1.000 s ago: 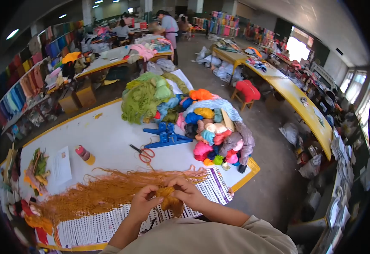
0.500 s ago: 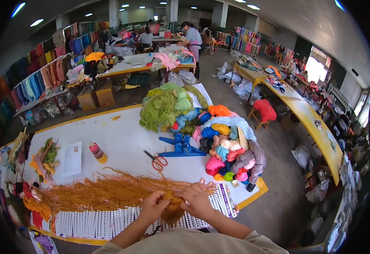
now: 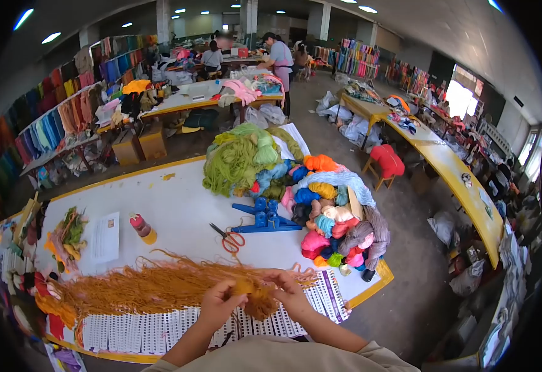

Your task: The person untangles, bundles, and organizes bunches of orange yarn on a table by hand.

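Observation:
A long bundle of orange-brown yarn (image 3: 153, 286) lies across the front of the white table (image 3: 159, 211). My left hand (image 3: 222, 302) pinches the yarn near its right end, and my right hand (image 3: 289, 294) grips it from the other side. Between the hands, a bunched part of the yarn is held up over printed sheets (image 3: 140, 328). Scissors with orange handles (image 3: 232, 242) lie behind the hands, beside a blue plastic tool (image 3: 266, 217).
Piled skeins in many colours (image 3: 333, 211) and green yarn (image 3: 237, 158) cover the table's right part. A red-capped bottle (image 3: 143, 229) stands near a paper (image 3: 105, 238). A red-covered stool (image 3: 387, 162) is at the right. People work at farther tables.
The bunched yarn between my hands has shifted slightly and looks looser. My left hand has moved a little left, and my right hand has turned slightly.

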Tool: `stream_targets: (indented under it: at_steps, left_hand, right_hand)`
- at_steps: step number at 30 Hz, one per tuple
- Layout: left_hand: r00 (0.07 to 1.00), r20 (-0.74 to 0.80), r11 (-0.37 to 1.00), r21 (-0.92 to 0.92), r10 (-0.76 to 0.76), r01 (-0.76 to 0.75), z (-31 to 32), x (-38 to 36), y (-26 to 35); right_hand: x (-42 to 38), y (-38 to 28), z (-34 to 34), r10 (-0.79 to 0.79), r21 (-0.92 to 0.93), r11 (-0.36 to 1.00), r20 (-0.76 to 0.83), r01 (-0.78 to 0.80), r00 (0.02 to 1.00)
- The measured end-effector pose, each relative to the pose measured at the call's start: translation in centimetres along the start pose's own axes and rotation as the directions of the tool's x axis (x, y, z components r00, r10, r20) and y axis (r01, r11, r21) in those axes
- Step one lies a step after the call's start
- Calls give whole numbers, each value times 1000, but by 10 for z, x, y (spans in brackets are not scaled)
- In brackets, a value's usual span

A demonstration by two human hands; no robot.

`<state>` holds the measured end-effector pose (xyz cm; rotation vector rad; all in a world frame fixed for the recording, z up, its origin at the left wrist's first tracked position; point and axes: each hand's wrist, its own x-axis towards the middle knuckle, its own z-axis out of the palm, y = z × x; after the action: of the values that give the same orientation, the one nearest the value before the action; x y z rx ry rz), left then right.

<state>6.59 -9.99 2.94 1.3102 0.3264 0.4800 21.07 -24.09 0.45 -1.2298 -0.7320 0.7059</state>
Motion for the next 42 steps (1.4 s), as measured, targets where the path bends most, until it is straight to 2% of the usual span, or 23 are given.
stream_targets:
  at_steps: [1,3,4,6,8,10,11,13,14,16,18,19,20,22,24,26,28,29,33,35,37,39,42]
  left_hand:
    - [1000,0,1000,2,-8,8,-2,-1,-5]
    - [989,149,931,359,5,-59,-2,1,-1]
    - [993,116,910,406,36,-81,3,2,4]
    - [992,123,875,478,28,-84,-1,4,10]
    - [994,106,821,568,-8,-54,-12,7,16]
    - [996,83,806,592,-43,-15,-31,10,24]
    - [975,196,781,623,-100,-45,-40,13,29]
    - [887,396,737,668,-238,-101,-56,16,38]
    - [812,489,837,547,-319,-1,-59,22,39]
    - [733,673,958,263,-99,-112,-55,38,52]
    - [695,718,993,107,-44,-48,-43,51,44]
    - [596,790,987,157,-142,28,-29,52,63]
    - [477,850,974,210,-225,86,-13,53,80]
    - [353,935,963,128,-39,-235,6,56,50]
    - [513,841,968,-43,169,-248,12,50,45]
    - [678,683,960,-149,273,-237,0,45,23]
    - [849,502,893,-443,167,86,-5,33,19]
    - [881,420,871,-490,218,18,-9,32,5]
    - [896,379,875,-484,232,-22,-18,24,-19]
    - [898,384,914,-403,215,-46,-19,22,-25]
    - [895,396,944,-321,207,-76,-20,22,-25]
    - [838,466,901,171,282,-399,-24,23,-18]
    - [828,510,875,259,235,-408,-24,18,-9]
  right_hand:
    - [0,-8,0,-38,-40,998,131,43,991]
    - [-2,-39,15,-71,-112,988,305,110,950]
    - [-4,-39,19,-71,-108,988,300,108,951]
    - [-5,-38,23,39,-418,904,294,92,955]
    - [-2,-38,20,19,-389,918,256,85,967]
    - [5,-60,2,409,-625,766,298,-147,862]
    - [6,-68,-4,280,-613,790,338,-15,898]
    - [20,-81,-5,-187,-411,821,460,395,868]
    - [18,-123,-1,30,-489,847,435,208,900]
    - [35,-144,9,-26,-425,864,498,270,867]
    - [54,-163,26,-71,-403,839,586,366,807]
    - [61,-168,36,-88,-402,840,560,363,824]
    - [78,-163,43,-266,-416,716,580,561,770]
    - [102,-145,50,-136,-508,773,453,381,881]
    - [117,-102,42,-78,-546,799,321,251,944]
    - [113,-55,22,-398,-722,516,274,461,875]
    - [91,-29,12,-252,-511,837,-44,195,967]
    - [80,-16,7,-51,-319,948,-172,-7,984]
    - [35,-8,41,144,59,987,63,-148,987]
    - [26,-12,53,-48,-306,948,122,84,991]
    - [19,-8,60,84,-111,991,60,-77,995]
    - [20,-5,55,118,-323,943,110,-77,987]
    - [19,1,46,135,-260,962,170,-87,976]
